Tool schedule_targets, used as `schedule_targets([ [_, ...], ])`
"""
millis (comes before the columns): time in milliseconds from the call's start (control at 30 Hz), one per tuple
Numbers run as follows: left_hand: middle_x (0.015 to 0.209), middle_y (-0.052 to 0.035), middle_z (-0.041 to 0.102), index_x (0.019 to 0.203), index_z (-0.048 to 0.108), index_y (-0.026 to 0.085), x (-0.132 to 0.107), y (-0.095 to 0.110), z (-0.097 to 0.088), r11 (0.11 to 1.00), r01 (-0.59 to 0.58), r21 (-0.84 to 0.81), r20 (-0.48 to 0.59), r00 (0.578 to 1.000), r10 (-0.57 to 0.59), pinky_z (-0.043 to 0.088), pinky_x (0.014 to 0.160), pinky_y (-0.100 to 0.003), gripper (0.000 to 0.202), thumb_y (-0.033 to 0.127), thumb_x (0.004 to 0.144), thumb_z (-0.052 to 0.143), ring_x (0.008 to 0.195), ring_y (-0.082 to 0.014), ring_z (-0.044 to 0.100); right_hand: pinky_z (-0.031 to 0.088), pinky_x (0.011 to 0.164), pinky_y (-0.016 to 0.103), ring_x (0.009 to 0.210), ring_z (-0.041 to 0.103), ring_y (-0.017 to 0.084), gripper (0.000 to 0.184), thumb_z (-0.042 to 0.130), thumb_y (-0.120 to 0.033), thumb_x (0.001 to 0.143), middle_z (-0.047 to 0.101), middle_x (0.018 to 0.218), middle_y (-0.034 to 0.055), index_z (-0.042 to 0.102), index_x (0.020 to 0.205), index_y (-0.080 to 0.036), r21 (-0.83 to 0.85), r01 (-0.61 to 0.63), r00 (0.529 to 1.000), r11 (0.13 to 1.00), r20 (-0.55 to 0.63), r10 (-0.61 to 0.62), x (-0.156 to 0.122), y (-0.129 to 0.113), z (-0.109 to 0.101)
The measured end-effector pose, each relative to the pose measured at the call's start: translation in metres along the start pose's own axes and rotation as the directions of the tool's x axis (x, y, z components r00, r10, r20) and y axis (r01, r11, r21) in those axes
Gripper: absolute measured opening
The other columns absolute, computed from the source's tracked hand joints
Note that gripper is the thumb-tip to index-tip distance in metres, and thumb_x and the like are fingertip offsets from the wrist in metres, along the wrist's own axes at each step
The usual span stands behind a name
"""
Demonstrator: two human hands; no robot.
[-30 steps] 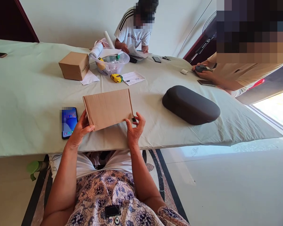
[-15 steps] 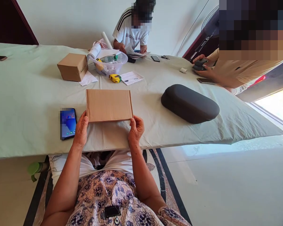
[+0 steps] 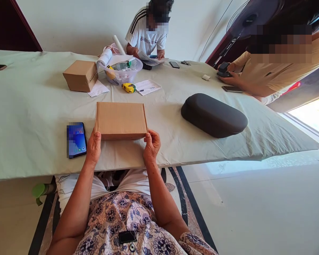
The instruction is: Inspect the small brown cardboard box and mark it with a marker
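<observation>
A flat brown cardboard box (image 3: pixel 120 119) rests near the front edge of the table covered with a pale green cloth (image 3: pixel 29 106). My left hand (image 3: pixel 93 147) grips its near left corner, fingers closed on the edge. My right hand (image 3: pixel 152 146) holds the near right corner in the same way. The box lies level and closed. A smartphone (image 3: pixel 76 139) with a lit screen lies just left of my left hand.
A dark oval case (image 3: pixel 214 115) lies to the right. Farther back stand a smaller cardboard box (image 3: pixel 80 75), a clear bowl of items (image 3: pixel 123 71), a yellow tape measure (image 3: pixel 128 87) and papers (image 3: pixel 148 86). Two other people sit at the far side and right, one holding a dark device (image 3: pixel 223 69).
The box was tilted up in my hands a second ago; it has since been turned square and lowered flat. Both hands now close on its near corners.
</observation>
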State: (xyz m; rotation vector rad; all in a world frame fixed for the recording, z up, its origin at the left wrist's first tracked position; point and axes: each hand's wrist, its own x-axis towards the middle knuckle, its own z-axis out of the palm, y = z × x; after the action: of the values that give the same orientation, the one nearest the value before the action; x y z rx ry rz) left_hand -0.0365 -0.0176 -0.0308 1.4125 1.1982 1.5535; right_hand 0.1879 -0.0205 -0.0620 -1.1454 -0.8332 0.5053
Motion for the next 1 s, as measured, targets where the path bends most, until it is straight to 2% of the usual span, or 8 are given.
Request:
schedule_targets([
  [167, 0.144, -0.0103, 0.065, 0.140, 0.063, 0.023, 0.000, -0.012, 0.000, 1.000, -0.006, 0.010, -0.032, 0.999, 0.007, 0.035, 0.125, -0.043, 0.067, 0.070, 0.096, 0.045, 0.144, -0.0282, 0.052, 0.045, 0.064, 0.027, 0.065, 0.051, 0.011, 0.033, 0.066, -0.050, 0.084, 0.065, 0.082, -0.0009, 0.069, 0.098, -0.020, 0.036, -0.047, 0.999, 0.998, 0.019, 0.046, 0.001, -0.003, 0.001],
  [467, 0.142, -0.0115, 0.066, 0.133, 0.068, 0.019, 0.001, -0.016, 0.002, 0.996, 0.058, -0.062, -0.116, 0.991, -0.064, 0.041, 0.122, -0.042, 0.070, 0.073, 0.094, 0.046, 0.141, -0.0283, 0.056, 0.048, 0.077, 0.031, 0.078, 0.059, 0.015, 0.029, 0.065, -0.048, 0.084, 0.069, 0.088, 0.0013, 0.070, 0.094, -0.021, -0.031, -0.089, 0.992, 0.996, 0.091, 0.091, 0.000, 0.000, 0.000],
  [767, 0.137, -0.0132, 0.069, 0.125, 0.071, 0.019, 0.003, -0.014, 0.001, 0.972, 0.157, -0.173, -0.224, 0.955, -0.194, 0.044, 0.120, -0.045, 0.074, 0.080, 0.085, 0.053, 0.137, -0.0296, 0.060, 0.052, 0.080, 0.032, 0.091, 0.063, 0.019, 0.036, 0.061, -0.053, 0.088, 0.072, 0.098, 0.0056, 0.071, 0.099, -0.020, -0.101, -0.030, 0.986, 0.994, 0.159, 0.046, -0.003, -0.001, 0.001],
  [900, 0.138, -0.0141, 0.068, 0.124, 0.071, 0.021, 0.004, -0.015, 0.000, 0.957, 0.196, -0.212, -0.241, 0.939, -0.246, 0.048, 0.117, -0.046, 0.074, 0.080, 0.084, 0.055, 0.135, -0.0300, 0.061, 0.052, 0.083, 0.033, 0.093, 0.064, 0.019, 0.039, 0.060, -0.054, 0.089, 0.072, 0.101, 0.0067, 0.071, 0.102, -0.019, -0.125, -0.019, 0.982, 0.992, 0.187, 0.042, -0.003, -0.001, 0.001],
  [1000, 0.138, -0.0136, 0.068, 0.124, 0.070, 0.021, 0.004, -0.015, 0.000, 0.958, 0.195, -0.212, -0.237, 0.940, -0.244, 0.050, 0.114, -0.044, 0.072, 0.079, 0.085, 0.054, 0.134, -0.0288, 0.062, 0.053, 0.085, 0.035, 0.094, 0.064, 0.020, 0.041, 0.058, -0.055, 0.090, 0.072, 0.106, 0.0081, 0.070, 0.106, -0.019, -0.144, 0.013, 0.979, 0.989, 0.204, 0.017, -0.003, -0.001, 0.000],
])
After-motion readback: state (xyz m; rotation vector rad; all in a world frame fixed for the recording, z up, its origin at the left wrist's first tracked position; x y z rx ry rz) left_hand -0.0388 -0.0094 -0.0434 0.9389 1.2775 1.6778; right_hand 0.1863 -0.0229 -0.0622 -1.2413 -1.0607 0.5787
